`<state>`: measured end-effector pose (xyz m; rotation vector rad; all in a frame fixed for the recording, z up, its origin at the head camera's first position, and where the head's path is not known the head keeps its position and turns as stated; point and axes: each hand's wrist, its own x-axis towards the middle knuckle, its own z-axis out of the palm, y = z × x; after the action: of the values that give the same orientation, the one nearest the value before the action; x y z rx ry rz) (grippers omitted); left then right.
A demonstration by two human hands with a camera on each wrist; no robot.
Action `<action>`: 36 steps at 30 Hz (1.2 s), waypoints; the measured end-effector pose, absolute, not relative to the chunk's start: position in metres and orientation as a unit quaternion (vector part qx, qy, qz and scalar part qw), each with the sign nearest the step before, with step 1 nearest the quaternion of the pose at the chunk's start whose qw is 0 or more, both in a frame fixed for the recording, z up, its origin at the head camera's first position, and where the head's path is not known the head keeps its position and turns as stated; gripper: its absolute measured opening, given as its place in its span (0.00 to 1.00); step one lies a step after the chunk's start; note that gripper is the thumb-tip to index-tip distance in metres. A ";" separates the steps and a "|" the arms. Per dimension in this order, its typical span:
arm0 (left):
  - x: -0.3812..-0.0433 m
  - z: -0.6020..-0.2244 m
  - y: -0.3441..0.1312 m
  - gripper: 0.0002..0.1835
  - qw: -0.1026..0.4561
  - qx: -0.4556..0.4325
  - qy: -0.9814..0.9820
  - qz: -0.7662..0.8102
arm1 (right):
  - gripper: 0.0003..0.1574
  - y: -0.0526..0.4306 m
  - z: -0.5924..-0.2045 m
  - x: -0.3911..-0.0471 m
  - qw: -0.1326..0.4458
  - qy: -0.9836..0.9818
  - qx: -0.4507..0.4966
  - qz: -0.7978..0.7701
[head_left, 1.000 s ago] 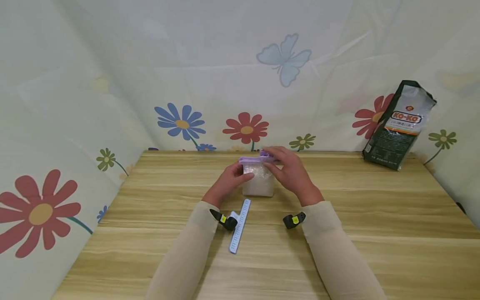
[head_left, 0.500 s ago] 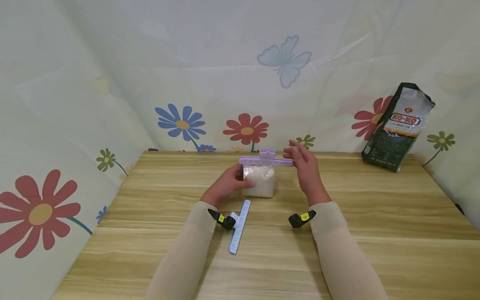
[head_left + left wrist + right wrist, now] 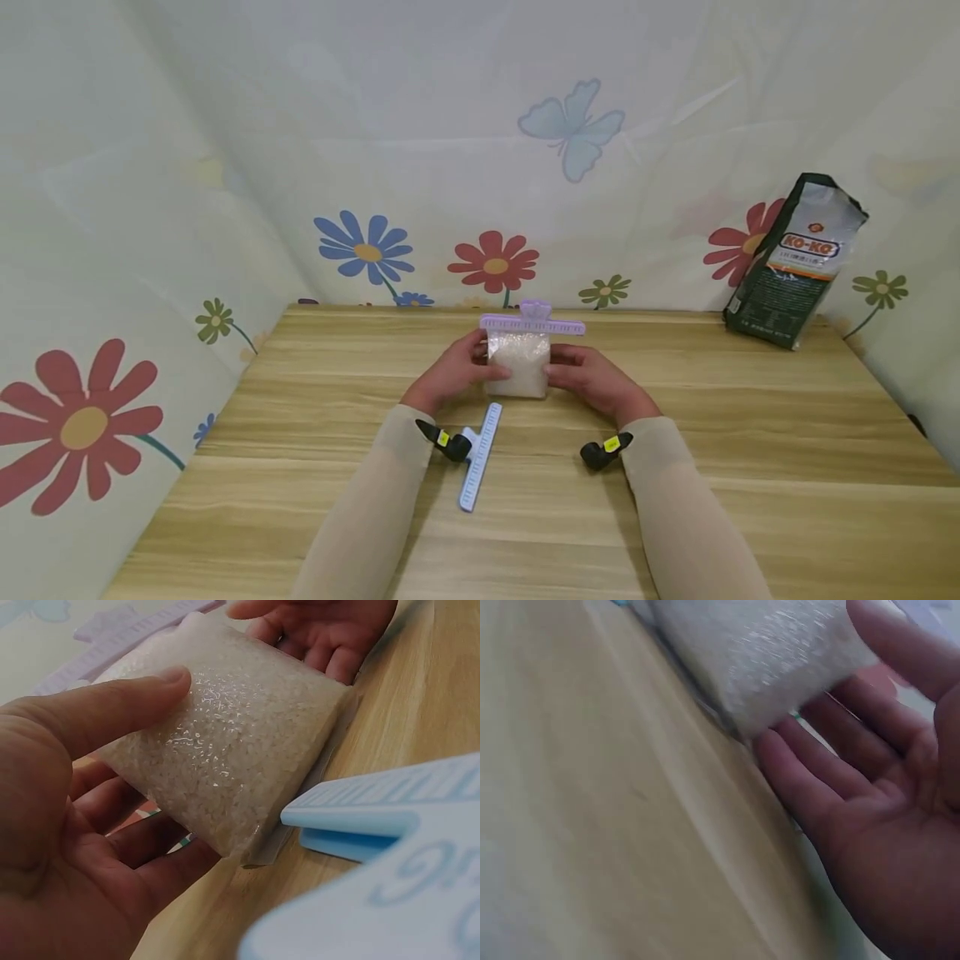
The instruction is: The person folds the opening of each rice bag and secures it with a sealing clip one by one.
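A clear bag of rice (image 3: 519,358) stands upright on the wooden table, its top closed by a purple sealing clip (image 3: 566,326). My left hand (image 3: 450,371) holds the bag's left side, thumb across the front and fingers behind, as the left wrist view shows. On the right side, my right hand (image 3: 596,379) has its thumb at the front edge and its fingers (image 3: 795,765) behind the bag. A light blue sealing clip (image 3: 481,458) lies on the table in front of the bag, by the left wrist; it looms large in the left wrist view (image 3: 352,795).
A green and silver KO-KO package (image 3: 795,262) leans against the back wall at the far right of the table (image 3: 750,433). Flower-printed cloth (image 3: 420,150) surrounds the table's back and sides.
My right hand has left the purple clip, moved off to the right, then come down to the bag's right side. My left hand has stayed on the bag.
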<state>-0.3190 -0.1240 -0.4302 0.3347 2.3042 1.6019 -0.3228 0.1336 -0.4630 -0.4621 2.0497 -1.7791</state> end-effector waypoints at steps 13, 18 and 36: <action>-0.331 -0.436 -0.133 0.33 0.115 0.047 0.811 0.571 | 0.26 0.090 -0.456 -0.316 0.129 0.723 -0.074 -0.674; -0.332 -0.440 -0.135 0.29 0.096 0.020 0.820 0.564 | 0.26 0.081 -0.453 -0.312 0.120 0.737 -0.066 -0.661; -0.327 -0.425 -0.142 0.33 0.077 -0.017 0.892 0.444 | 0.30 0.080 -0.448 -0.307 0.121 0.806 -0.055 -0.577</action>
<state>-0.3274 -0.1418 -0.4250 -0.0515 2.6733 1.3310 -0.3073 0.0795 -0.4481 -0.1620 2.3539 -1.6845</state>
